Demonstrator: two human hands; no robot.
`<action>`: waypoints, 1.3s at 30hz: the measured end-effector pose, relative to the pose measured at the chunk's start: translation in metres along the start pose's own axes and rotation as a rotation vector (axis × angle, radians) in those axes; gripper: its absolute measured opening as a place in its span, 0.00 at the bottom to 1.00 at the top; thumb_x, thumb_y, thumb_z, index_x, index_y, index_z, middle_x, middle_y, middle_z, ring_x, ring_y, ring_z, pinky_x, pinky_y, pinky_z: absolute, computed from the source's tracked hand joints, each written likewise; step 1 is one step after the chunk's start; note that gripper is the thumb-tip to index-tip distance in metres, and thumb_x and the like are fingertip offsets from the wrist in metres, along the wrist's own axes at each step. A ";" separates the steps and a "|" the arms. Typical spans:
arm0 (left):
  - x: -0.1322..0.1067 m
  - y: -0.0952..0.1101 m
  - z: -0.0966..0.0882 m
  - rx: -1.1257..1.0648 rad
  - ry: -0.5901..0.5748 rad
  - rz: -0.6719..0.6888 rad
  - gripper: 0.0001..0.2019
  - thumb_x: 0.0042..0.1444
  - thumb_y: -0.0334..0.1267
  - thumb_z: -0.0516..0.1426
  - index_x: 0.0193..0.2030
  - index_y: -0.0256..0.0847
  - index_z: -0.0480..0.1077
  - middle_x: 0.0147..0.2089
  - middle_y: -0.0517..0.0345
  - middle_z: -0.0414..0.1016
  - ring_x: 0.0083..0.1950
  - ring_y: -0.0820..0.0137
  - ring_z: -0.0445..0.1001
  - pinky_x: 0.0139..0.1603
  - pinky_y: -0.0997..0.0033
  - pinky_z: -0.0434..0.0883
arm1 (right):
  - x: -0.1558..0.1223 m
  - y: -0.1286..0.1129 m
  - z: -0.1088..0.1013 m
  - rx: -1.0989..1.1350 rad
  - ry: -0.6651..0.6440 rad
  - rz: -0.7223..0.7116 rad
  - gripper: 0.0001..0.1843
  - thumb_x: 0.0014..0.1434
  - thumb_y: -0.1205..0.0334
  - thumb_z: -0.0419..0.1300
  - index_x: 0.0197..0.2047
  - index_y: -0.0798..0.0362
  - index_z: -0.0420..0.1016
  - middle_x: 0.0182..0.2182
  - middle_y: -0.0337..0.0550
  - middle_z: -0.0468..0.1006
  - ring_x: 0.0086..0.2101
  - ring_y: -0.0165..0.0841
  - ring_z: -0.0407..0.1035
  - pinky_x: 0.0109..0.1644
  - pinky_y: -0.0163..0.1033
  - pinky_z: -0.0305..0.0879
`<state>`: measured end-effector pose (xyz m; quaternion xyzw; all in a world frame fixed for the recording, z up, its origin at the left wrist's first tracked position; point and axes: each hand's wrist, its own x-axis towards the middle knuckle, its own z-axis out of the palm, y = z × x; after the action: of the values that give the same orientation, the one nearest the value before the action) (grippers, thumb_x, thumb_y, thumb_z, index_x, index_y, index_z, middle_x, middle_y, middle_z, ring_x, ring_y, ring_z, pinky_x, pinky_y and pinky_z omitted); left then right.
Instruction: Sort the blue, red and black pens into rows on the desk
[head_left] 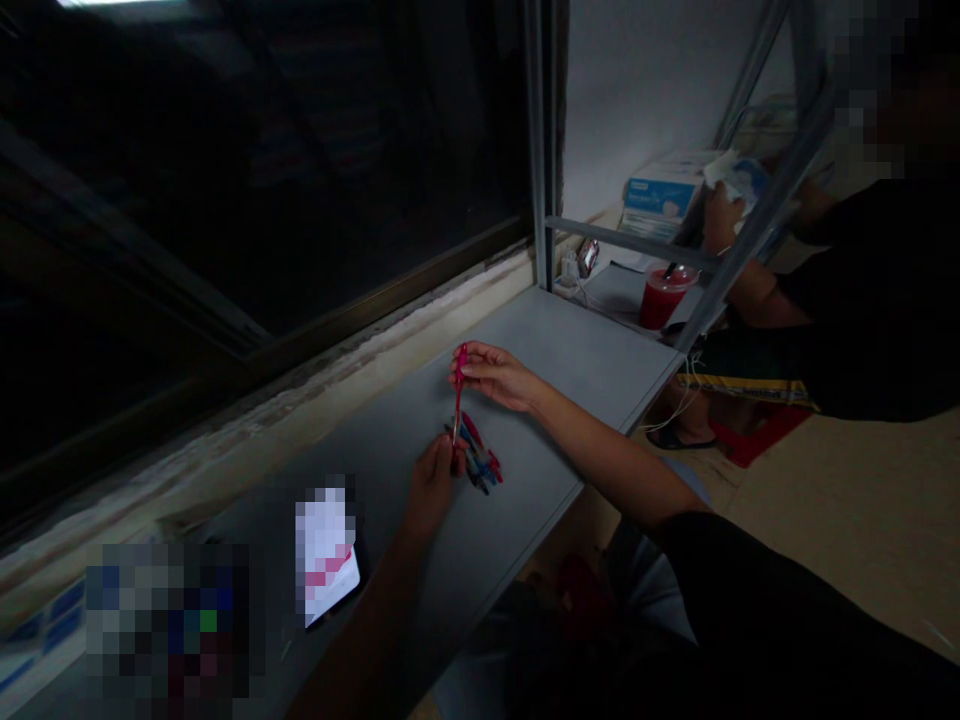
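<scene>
R hand (496, 376) pinches pink pen (459, 395) upright in fingertips; L hand (431, 487) half-curled at pen pile, (475, 457) hold unclear. Pens could roll off grey table's (525, 490) near edge if bumped, pile being close to it. More room toward far end; sill (315, 385) side bounds table.
</scene>
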<state>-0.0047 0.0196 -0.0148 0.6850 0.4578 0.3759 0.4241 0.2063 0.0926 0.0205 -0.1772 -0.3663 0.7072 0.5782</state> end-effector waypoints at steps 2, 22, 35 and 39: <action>0.000 0.000 0.001 -0.001 -0.002 -0.001 0.28 0.70 0.65 0.47 0.35 0.43 0.71 0.25 0.61 0.66 0.28 0.66 0.68 0.35 0.65 0.69 | -0.001 -0.002 0.001 -0.022 0.008 0.001 0.17 0.53 0.70 0.74 0.44 0.53 0.77 0.40 0.40 0.82 0.40 0.31 0.78 0.53 0.39 0.74; 0.000 0.001 -0.001 0.017 -0.041 -0.003 0.26 0.72 0.62 0.47 0.35 0.44 0.71 0.26 0.61 0.66 0.30 0.65 0.68 0.36 0.64 0.68 | -0.001 -0.007 0.000 -0.144 0.031 -0.055 0.14 0.59 0.59 0.72 0.46 0.52 0.76 0.41 0.43 0.84 0.39 0.32 0.77 0.47 0.38 0.73; 0.001 -0.001 -0.001 0.010 -0.033 0.001 0.27 0.71 0.63 0.48 0.34 0.44 0.71 0.26 0.61 0.67 0.29 0.66 0.68 0.36 0.64 0.68 | 0.002 -0.008 -0.013 -0.252 -0.025 -0.051 0.16 0.58 0.57 0.74 0.46 0.52 0.77 0.41 0.44 0.86 0.39 0.31 0.78 0.42 0.34 0.72; 0.001 -0.001 -0.001 0.010 -0.013 0.009 0.27 0.72 0.62 0.46 0.35 0.44 0.70 0.26 0.61 0.67 0.29 0.66 0.68 0.35 0.64 0.69 | 0.003 -0.005 -0.017 -0.330 -0.079 -0.018 0.16 0.56 0.58 0.76 0.42 0.52 0.77 0.38 0.43 0.87 0.39 0.31 0.80 0.43 0.34 0.73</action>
<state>-0.0053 0.0212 -0.0152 0.6915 0.4540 0.3710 0.4220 0.2199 0.1013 0.0131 -0.2383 -0.5014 0.6387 0.5327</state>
